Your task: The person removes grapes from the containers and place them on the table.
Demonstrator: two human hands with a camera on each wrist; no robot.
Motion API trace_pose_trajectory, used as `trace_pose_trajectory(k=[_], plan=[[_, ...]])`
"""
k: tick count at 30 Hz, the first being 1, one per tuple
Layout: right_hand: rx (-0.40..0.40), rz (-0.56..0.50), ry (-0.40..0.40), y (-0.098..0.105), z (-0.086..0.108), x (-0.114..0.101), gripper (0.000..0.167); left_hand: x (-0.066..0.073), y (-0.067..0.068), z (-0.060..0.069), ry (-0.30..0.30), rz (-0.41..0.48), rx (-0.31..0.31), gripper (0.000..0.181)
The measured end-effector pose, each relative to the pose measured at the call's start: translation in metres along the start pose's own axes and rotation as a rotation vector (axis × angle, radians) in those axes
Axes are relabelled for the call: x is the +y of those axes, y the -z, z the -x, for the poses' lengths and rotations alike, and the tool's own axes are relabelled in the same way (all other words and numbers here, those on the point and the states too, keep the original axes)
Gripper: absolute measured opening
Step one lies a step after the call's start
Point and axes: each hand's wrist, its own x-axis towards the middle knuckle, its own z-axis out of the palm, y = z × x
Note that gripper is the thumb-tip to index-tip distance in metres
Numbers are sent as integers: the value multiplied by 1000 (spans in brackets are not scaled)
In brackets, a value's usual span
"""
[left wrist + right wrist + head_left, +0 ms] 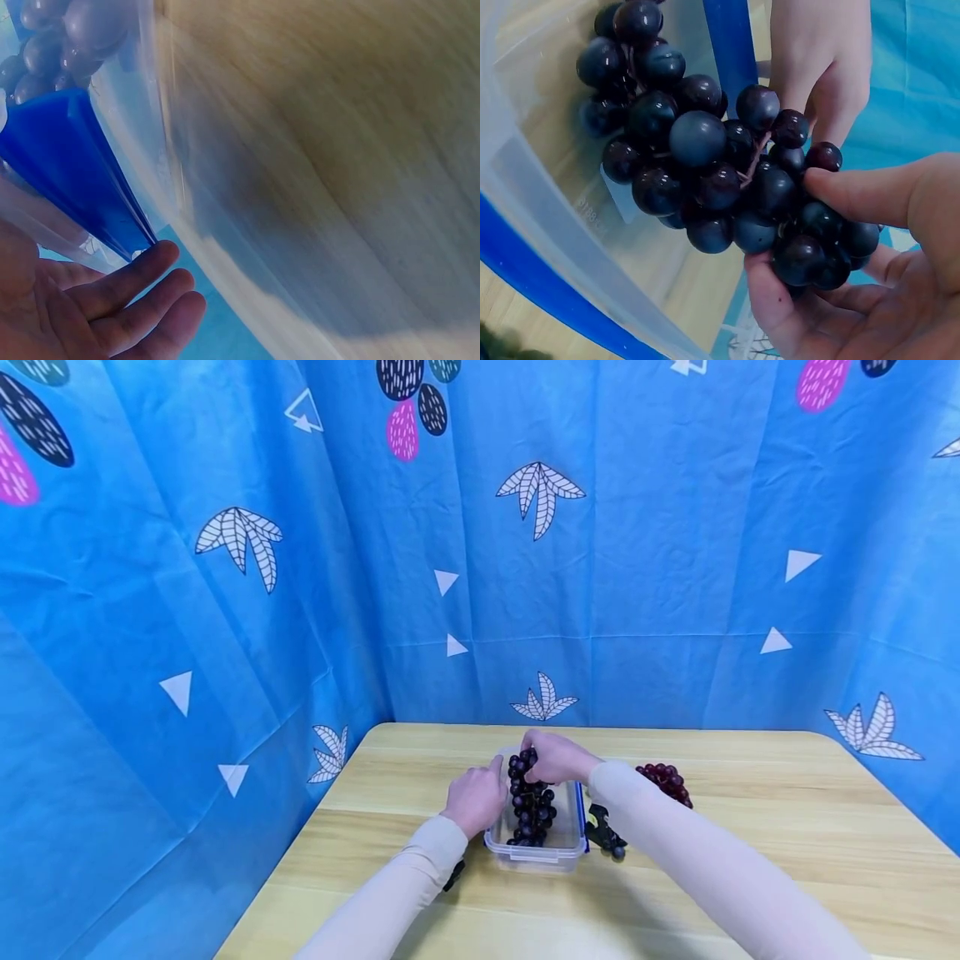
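Note:
My right hand [557,758] pinches the upper end of a bunch of dark purple grapes [531,802] between thumb and fingers. The bunch hangs inside a clear plastic food container [537,853], its lower end near the front wall. In the right wrist view, the thumb and fingers [855,195] press round the end grapes. My left hand [477,797] rests against the container's left side. Seen in the left wrist view, its fingers [142,285] are fairly straight and touch the tip of a blue locking flap [71,161]. The left thumb is hidden there.
Right of the container lie dark grapes with a dark leaf [602,833], partly behind my right sleeve. A red grape bunch [666,781] lies farther right. Something dark [453,875] shows beside my left sleeve. A blue patterned curtain [637,568] stands behind the wooden table [787,827].

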Motion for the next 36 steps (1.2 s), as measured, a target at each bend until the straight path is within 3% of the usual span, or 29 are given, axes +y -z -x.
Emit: trace_pose_trajectory(k=[13,36], plan=[[119,70,52,17,20,-1,39,1,1,-3,1,27,-7,52],[218,107,157,50,53,-1,40,-1,1,0,-5,28,2,52]])
